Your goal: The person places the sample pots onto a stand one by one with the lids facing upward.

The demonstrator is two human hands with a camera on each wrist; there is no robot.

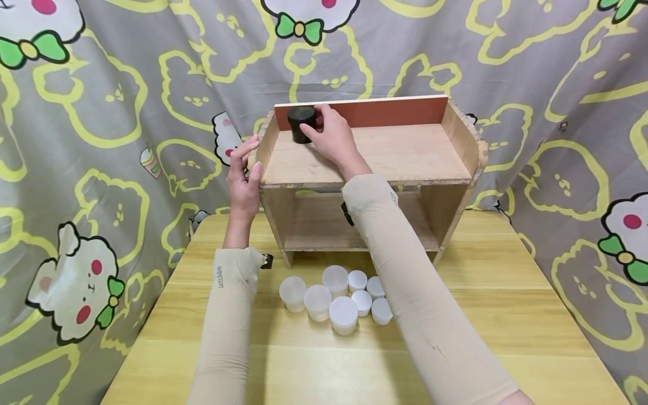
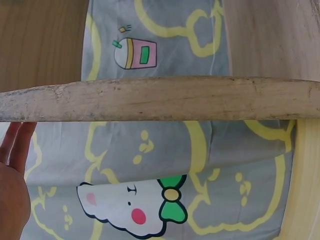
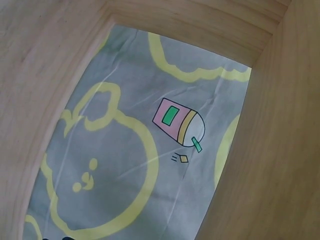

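Note:
My right hand (image 1: 334, 135) holds a black lidded jar (image 1: 302, 125) between thumb and fingers, at the left end of the top board of a small wooden shelf (image 1: 374, 154). The jar looks upright, near the reddish back panel; whether its base touches the board I cannot tell. Against the shelf's left side rests my left hand (image 1: 244, 179), its fingers fairly straight along the panel and thumb near the front edge. Part of that hand (image 2: 15, 185) shows in the left wrist view beside the wooden panel (image 2: 165, 100). Neither hand nor jar appears in the right wrist view.
In front of the shelf, several white lidded tubs (image 1: 344, 315) of two sizes stand on the wooden table (image 1: 314, 371). My right forearm hides some of that area. The shelf's lower level (image 1: 324, 222) faces me. A patterned grey curtain (image 1: 192, 34) surrounds the table.

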